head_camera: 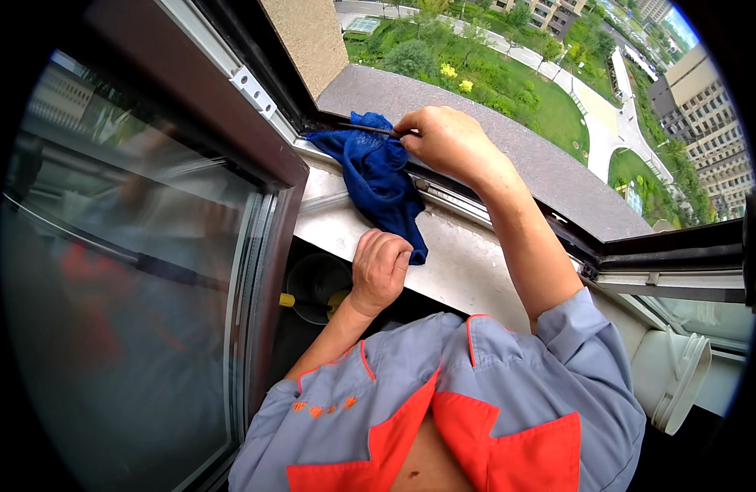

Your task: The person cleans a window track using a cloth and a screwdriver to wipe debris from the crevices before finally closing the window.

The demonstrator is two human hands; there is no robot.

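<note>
My right hand [445, 140] grips a thin dark rod-like tool [369, 128] between thumb and fingers. The tool points left over a blue cloth [378, 172], which lies bunched across the window frame's lower track near its corner and hangs onto the white sill [458, 258]. My left hand [381, 264] is at the sill's inner edge with its fingers curled, beside the cloth's lower end. Whether those fingers pinch the cloth cannot be made out.
An open window sash [286, 203] with a dark frame stands at the left. Below the sill is a dark bucket [319, 286] by a yellow object. A white bucket [670, 375] sits at the right. Past the frame, a stone outer ledge [538, 178] borders a high drop.
</note>
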